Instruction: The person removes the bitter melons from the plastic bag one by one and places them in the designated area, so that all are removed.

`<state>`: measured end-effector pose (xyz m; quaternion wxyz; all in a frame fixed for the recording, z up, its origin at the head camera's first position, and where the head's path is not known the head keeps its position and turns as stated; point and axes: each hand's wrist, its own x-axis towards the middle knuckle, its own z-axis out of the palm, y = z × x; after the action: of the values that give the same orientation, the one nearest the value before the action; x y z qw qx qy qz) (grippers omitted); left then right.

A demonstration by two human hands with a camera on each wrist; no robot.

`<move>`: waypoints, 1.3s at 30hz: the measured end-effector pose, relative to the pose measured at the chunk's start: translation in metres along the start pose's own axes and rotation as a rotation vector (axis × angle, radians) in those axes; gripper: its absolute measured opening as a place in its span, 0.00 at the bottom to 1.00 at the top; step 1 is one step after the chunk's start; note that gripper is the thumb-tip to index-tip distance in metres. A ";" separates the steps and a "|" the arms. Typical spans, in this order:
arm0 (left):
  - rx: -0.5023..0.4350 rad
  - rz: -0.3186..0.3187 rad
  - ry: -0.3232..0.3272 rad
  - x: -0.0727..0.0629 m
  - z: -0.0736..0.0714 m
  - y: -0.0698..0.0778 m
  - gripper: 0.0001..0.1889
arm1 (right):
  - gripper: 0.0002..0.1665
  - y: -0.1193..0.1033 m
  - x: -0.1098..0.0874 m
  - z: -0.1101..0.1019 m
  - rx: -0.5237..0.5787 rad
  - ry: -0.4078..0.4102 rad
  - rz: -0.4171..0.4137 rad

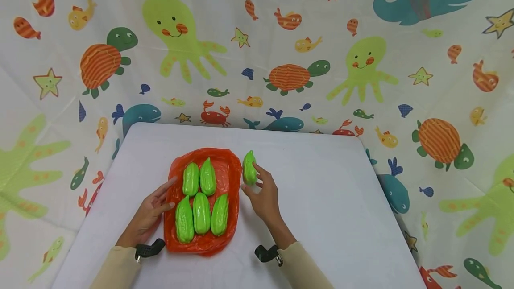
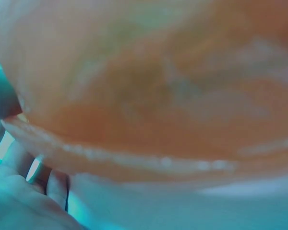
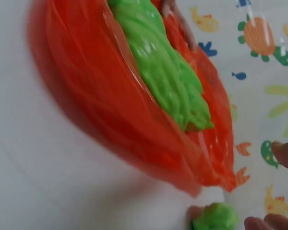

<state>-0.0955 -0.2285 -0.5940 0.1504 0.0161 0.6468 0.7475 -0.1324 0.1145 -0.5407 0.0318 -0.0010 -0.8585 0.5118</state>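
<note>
Green vegetable (image 1: pixel 249 168) against parted right fingers (image 1: pixel 263 173)

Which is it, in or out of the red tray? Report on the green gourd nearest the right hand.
Out: the head view shows the green gourd past the rim of the red tray, beside the right hand.

No readable text or labels

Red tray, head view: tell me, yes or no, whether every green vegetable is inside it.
No, five green vegetables lie in the red tray, but a sixth one is outside it, at the right hand.
</note>
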 end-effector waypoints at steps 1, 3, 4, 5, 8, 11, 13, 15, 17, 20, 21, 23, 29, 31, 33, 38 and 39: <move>-0.001 0.001 -0.001 0.000 0.000 0.000 0.40 | 0.45 -0.002 -0.004 0.001 0.013 -0.011 -0.006; -0.007 0.001 -0.003 0.000 0.000 0.000 0.40 | 0.45 -0.005 -0.013 0.004 0.042 -0.038 -0.016; -0.010 0.001 -0.003 0.000 0.000 0.000 0.40 | 0.46 -0.007 -0.017 0.006 0.055 -0.053 -0.018; -0.013 0.001 -0.003 0.000 0.000 0.000 0.40 | 0.46 -0.008 -0.021 0.008 0.062 -0.068 -0.017; -0.014 -0.001 -0.001 0.000 0.000 0.000 0.40 | 0.47 -0.010 -0.033 0.015 0.071 -0.112 -0.013; -0.010 -0.005 0.001 0.000 0.000 0.000 0.40 | 0.49 -0.011 -0.044 0.021 0.063 -0.146 -0.013; -0.004 -0.005 0.001 0.000 0.000 0.000 0.40 | 0.49 -0.012 -0.050 0.024 0.057 -0.171 -0.018; 0.001 -0.004 0.000 0.000 0.000 0.000 0.40 | 0.48 -0.013 -0.056 0.027 0.054 -0.196 -0.025; 0.004 -0.001 -0.002 0.000 0.000 0.000 0.40 | 0.48 -0.013 -0.062 0.030 0.052 -0.220 -0.016; 0.007 0.005 -0.006 0.000 0.000 0.000 0.40 | 0.48 -0.013 -0.067 0.034 0.061 -0.241 -0.018; 0.008 0.006 -0.007 0.000 0.000 0.000 0.40 | 0.48 -0.012 -0.068 0.036 0.060 -0.245 -0.017; 0.012 0.007 -0.005 0.000 0.000 0.001 0.39 | 0.48 -0.011 -0.070 0.039 0.043 -0.255 -0.014; 0.018 0.000 0.006 -0.001 0.001 0.002 0.40 | 0.51 -0.005 -0.073 0.045 -0.052 -0.293 0.011; 0.016 -0.001 0.005 -0.001 0.001 0.001 0.40 | 0.51 -0.004 -0.073 0.047 -0.075 -0.302 0.019; 0.012 0.001 0.002 -0.001 0.000 0.001 0.40 | 0.51 -0.003 -0.073 0.048 -0.089 -0.312 0.019; 0.005 0.005 -0.003 -0.001 0.000 -0.001 0.39 | 0.50 -0.001 -0.072 0.050 -0.103 -0.345 0.005; 0.003 0.007 -0.004 -0.001 0.000 -0.001 0.39 | 0.50 -0.002 -0.072 0.050 -0.104 -0.349 -0.001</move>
<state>-0.0942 -0.2287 -0.5948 0.1490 0.0201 0.6477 0.7469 -0.0632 0.0675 -0.5668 -0.1174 0.0864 -0.8763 0.4592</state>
